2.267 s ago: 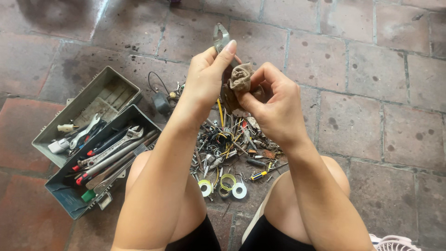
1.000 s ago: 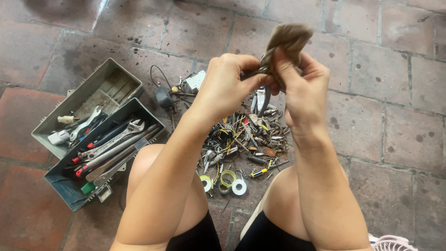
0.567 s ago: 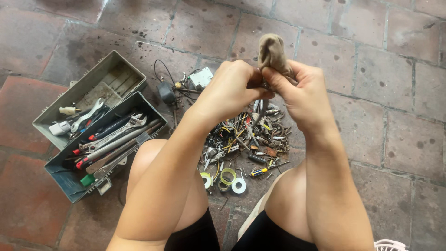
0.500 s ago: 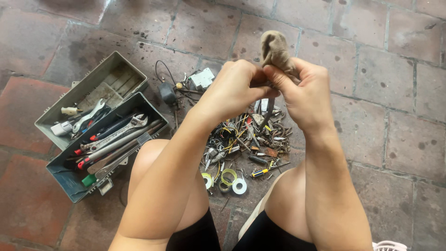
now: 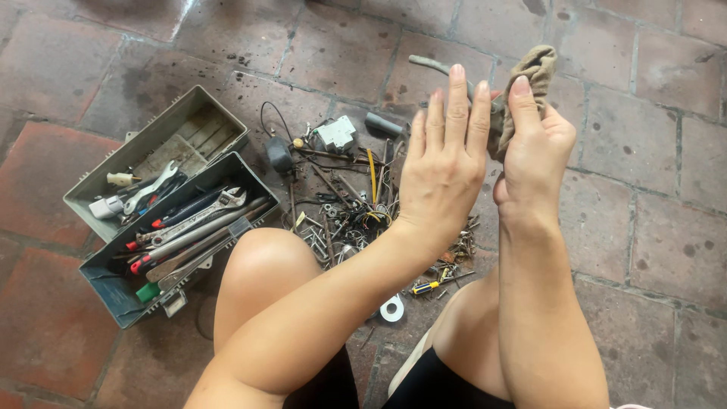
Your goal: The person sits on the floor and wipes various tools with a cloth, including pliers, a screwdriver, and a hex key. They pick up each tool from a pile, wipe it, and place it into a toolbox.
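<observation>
My right hand [image 5: 534, 148] grips a dirty tan rag [image 5: 531, 72], held up in front of me. My left hand [image 5: 443, 163] is flat, fingers straight and together, its palm pressed against the rag and the right hand. A grey handle of a tool [image 5: 438, 66] pokes out past my left fingertips; what holds it is hidden. Below my hands lies a heap of small hardware [image 5: 352, 208]: screws, wires, bits and a small screwdriver [image 5: 428, 287].
An open grey toolbox [image 5: 113, 284] with wrenches [image 5: 204, 212] and screwdrivers stands at the left on the brick floor [image 5: 644, 220]. A white tape roll [image 5: 391, 308] lies between my knees. A small white electrical part [image 5: 335, 134] sits behind the heap.
My left hand has gone from a closed grip to a flat palm against the rag. The rag stays in my right hand, a bit further right and higher.
</observation>
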